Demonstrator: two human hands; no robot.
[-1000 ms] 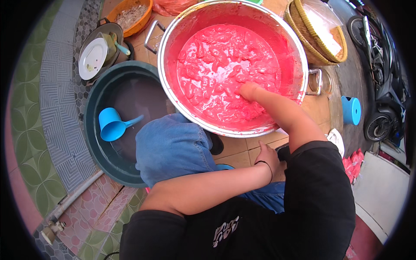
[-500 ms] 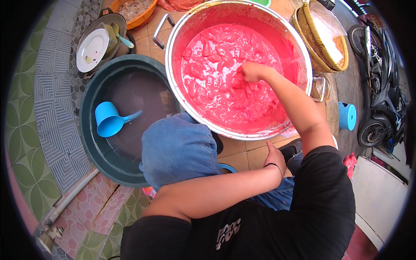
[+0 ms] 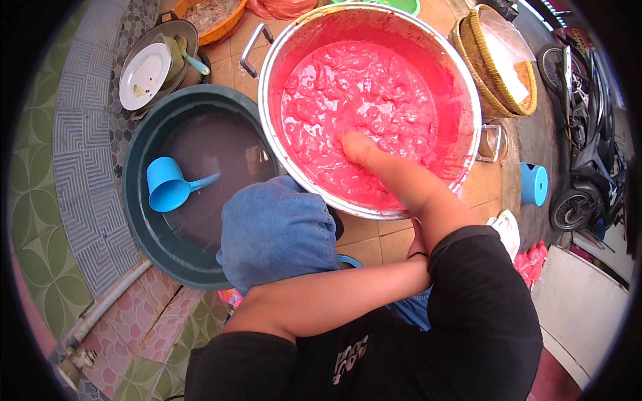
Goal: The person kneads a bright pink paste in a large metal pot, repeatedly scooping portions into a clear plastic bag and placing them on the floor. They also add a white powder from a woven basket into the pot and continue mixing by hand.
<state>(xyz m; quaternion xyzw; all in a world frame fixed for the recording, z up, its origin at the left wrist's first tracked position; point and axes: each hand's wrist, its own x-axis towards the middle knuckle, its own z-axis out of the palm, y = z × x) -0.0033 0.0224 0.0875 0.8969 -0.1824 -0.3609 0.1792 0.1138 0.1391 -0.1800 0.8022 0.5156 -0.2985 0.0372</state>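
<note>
A large silver pot (image 3: 475, 100) stands before me, holding thick, glossy red slurry with lumps (image 3: 401, 127). My right hand (image 3: 354, 144) is sunk into this slurry near the middle of the pot. Its fingers are covered, so whether they grip anything is hidden. Across my lap lies my left forearm, over the denim-covered knee. My left hand (image 3: 417, 242) is by the pot's near right rim, mostly hidden behind my right arm, its fingers largely out of sight.
Left of the pot, a dark green tub (image 3: 144, 247) holds murky water and a blue dipper (image 3: 168, 186). Beyond are a white plate (image 3: 150, 70) and an orange basin (image 3: 231, 23). Woven baskets (image 3: 478, 63), a blue stool (image 3: 533, 184) and a motorcycle (image 3: 588, 147) stand right.
My right hand has moved nearer to me and leftward through the red slurry and sits deeper in it. My right arm now covers more of my left hand.
</note>
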